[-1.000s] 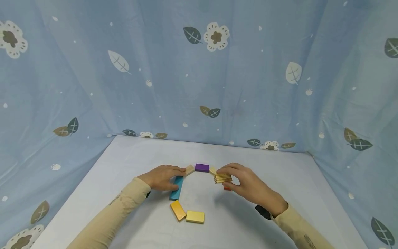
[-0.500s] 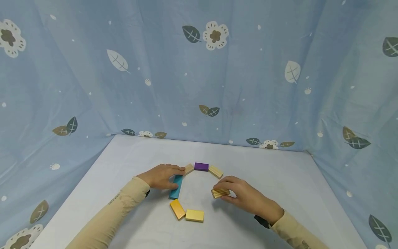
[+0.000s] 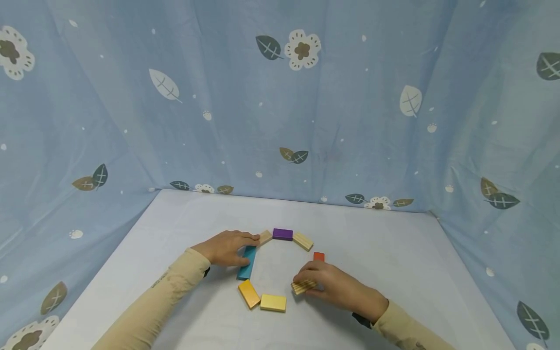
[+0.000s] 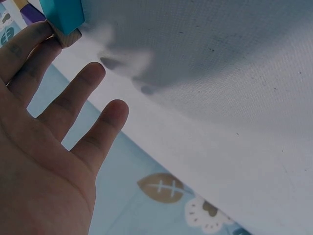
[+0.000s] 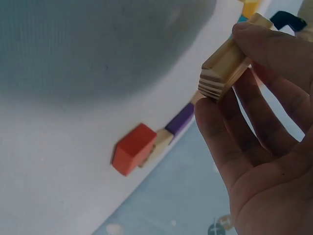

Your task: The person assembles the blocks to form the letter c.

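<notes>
My right hand pinches a ridged wooden block between thumb and fingers, over the near right of a ring of blocks. The block's layered end shows in the right wrist view. Just beyond that hand lies a red block, partly covered by it in the head view. My left hand has its fingers spread; its fingertips touch a plain wooden block. Its thumb rests at the edge of a long teal block. Part of the plain block is hidden behind the fingers.
A purple block and a pale grooved block continue the curve at the back. Nearer lie an orange block and a yellow block. The white table meets a blue patterned curtain.
My right hand has carried the ridged wooden block toward me and slightly left, uncovering the pale grooved block and part of the red one. My left hand has stayed in place.
</notes>
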A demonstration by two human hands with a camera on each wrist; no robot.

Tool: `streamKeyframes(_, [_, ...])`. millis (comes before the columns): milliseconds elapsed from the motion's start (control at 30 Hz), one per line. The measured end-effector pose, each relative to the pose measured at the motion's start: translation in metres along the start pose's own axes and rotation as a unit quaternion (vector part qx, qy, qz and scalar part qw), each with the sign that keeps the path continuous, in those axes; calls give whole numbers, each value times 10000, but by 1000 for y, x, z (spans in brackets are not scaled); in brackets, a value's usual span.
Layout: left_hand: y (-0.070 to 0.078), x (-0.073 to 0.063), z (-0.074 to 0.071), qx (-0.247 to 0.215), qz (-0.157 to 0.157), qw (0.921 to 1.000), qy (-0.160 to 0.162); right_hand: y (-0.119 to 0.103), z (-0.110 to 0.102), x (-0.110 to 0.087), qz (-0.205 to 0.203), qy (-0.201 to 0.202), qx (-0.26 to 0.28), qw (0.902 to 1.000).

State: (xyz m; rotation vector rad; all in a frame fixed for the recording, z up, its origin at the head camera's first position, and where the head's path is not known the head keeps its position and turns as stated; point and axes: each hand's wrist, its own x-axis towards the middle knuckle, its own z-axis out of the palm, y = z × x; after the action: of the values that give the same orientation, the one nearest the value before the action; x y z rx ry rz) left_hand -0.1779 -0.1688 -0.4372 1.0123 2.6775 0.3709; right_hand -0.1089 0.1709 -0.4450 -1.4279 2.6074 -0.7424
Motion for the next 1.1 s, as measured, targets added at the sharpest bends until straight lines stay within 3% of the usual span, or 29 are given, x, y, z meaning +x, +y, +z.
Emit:
streamKeyframes(267, [-1,0,2,-22,84,10000,32,0,10,3,-168,-269,-193,9993])
streamKeyframes(533, [-2,1,2,17,106,9999,52,-1,15,5,31,-551,-303,9980])
streamKeyframes(1100, [-4,0,3,7,93,9999,67,-6,16,7,-122,-617,-272,9976])
